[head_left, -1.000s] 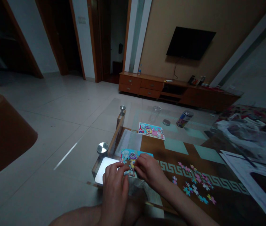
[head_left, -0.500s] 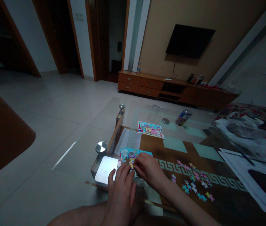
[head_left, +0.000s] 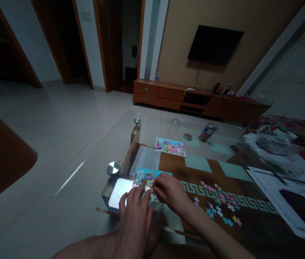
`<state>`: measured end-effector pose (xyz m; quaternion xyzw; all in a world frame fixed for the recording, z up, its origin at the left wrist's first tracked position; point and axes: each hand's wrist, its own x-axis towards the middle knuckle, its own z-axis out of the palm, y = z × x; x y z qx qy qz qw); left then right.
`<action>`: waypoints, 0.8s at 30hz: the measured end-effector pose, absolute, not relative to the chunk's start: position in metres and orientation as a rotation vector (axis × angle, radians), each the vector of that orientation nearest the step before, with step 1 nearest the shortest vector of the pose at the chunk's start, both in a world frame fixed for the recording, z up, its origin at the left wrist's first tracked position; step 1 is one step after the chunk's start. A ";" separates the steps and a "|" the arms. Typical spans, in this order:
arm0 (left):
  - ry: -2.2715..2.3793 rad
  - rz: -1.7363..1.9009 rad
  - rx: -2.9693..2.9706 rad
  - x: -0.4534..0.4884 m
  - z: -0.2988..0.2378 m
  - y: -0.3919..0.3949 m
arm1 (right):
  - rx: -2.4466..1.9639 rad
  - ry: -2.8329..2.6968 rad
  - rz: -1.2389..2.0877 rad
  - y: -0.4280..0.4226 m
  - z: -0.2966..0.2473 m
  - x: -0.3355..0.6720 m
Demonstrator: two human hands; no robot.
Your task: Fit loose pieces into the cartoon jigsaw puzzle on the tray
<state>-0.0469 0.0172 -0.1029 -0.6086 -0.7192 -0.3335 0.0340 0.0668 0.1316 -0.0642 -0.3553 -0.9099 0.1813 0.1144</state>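
A partly assembled jigsaw puzzle [head_left: 152,173] with cartoon figures lies near the left end of the glass table. Spread over its near left part are the fingers of my left hand [head_left: 135,207], open and resting on the pieces. My right hand [head_left: 170,189] is pinched at the puzzle's right side, its fingertips on a jigsaw piece that they mostly cover. Loose jigsaw pieces [head_left: 222,198] lie scattered to the right of my right arm. Beyond the puzzle is a picture card [head_left: 170,147] with similar cartoon figures.
Behind the card stand a clear jar [head_left: 175,126], a round lid [head_left: 187,136] and a printed can [head_left: 208,132]. Papers [head_left: 268,194] and a dark phone-like object [head_left: 300,205] lie at right, near plastic bags [head_left: 271,145]. A bright white panel [head_left: 120,194] adjoins the puzzle's left edge.
The whole view has shifted slightly. Over the puzzle, my left hand's fingers have spread and moved a little; my right hand keeps its pinch in nearly the same spot.
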 end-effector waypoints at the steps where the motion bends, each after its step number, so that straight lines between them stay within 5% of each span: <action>1: -2.212 -0.996 -1.879 -0.046 -0.104 0.017 | -1.046 -2.668 0.532 0.131 -0.064 0.066; 24: -2.212 -0.723 -1.900 -0.047 -0.109 0.022 | -1.097 -2.706 0.576 0.128 -0.063 0.064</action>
